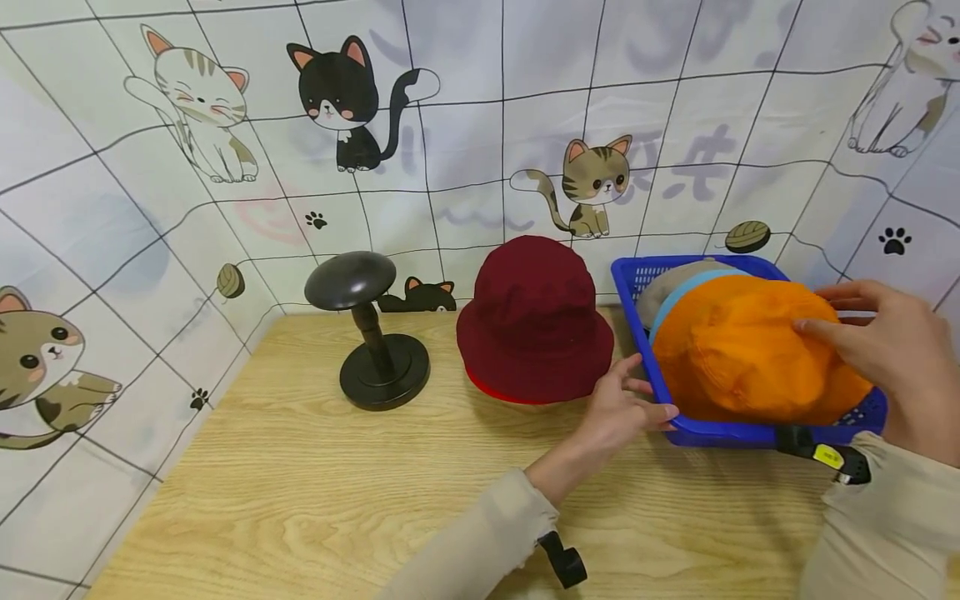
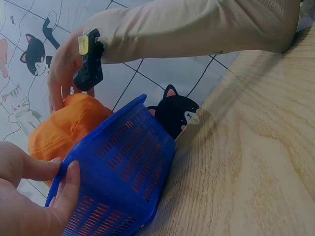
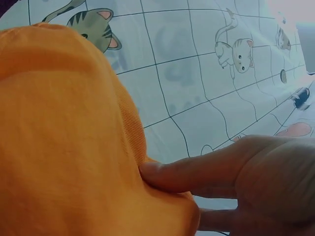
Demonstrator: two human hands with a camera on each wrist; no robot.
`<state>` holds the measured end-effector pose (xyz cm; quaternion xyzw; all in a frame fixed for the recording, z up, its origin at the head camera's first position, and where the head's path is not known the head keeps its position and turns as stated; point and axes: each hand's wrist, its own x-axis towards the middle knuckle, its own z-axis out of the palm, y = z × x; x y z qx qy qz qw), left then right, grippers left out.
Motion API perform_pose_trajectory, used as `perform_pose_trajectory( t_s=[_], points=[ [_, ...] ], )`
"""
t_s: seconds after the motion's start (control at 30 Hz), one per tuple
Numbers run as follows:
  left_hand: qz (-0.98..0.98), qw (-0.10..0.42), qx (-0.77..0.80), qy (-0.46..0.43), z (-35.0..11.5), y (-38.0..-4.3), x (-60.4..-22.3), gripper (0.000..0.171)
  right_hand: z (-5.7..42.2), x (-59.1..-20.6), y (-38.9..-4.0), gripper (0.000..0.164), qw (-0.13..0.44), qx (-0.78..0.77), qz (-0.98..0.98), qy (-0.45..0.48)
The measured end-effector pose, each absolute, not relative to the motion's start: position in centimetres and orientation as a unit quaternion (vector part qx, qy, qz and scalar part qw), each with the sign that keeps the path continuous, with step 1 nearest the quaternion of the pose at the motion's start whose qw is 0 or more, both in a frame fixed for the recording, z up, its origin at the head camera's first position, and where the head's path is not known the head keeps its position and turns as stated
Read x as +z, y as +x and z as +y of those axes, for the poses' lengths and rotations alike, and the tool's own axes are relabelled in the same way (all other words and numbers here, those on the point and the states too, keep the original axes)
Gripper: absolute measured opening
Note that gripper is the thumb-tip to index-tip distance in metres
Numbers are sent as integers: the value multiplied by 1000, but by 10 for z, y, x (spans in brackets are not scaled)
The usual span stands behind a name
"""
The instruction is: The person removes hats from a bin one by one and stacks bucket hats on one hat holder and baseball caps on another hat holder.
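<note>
An orange bucket hat (image 1: 765,350) lies in a blue plastic basket (image 1: 720,435), its crown above the rim. My right hand (image 1: 892,333) pinches the hat's right side; in the right wrist view, the thumb (image 3: 170,174) presses into the orange cloth (image 3: 69,128). At the basket's near left corner, my left hand (image 1: 618,408) grips the rim, with thumb and fingers on either side of the basket wall (image 2: 123,162) in the left wrist view. Behind the orange hat show a light blue edge and a grey hat (image 1: 671,287), both partly hidden.
Left of the basket, a maroon bucket hat (image 1: 532,325) with a red underside sits on the wooden table (image 1: 315,500), close to my left hand. Farther left stands a black hat stand (image 1: 352,282) with a round base. A cat-patterned sheet (image 1: 465,125) hangs behind.
</note>
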<state>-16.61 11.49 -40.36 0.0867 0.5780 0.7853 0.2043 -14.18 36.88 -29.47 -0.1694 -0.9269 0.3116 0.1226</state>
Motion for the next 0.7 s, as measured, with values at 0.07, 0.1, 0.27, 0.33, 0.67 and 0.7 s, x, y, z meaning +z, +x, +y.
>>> perform_pose_trajectory(
  t_s=[0.07,0.1,0.27,0.33,0.67,0.7],
  points=[
    [582,206,781,90,114,-165,-403,83,369,-294,-143,58,131,313,-922,-188],
    [584,207,779,91,114,-164,-403,83,368,-294,-143,57,136,314,-919,-197],
    [583,211,779,97,113,-163,-404,83,367,-295,-141,47,150,377,-880,-246],
    [580,217,779,100,112,-164,-404,84,365,-295,-140,40,157,423,-853,-262],
    [572,226,781,106,111,-164,-407,84,347,-282,-143,23,266,552,-731,-300],
    [572,226,782,104,112,-164,-406,84,345,-280,-143,19,285,562,-717,-297]
  ],
)
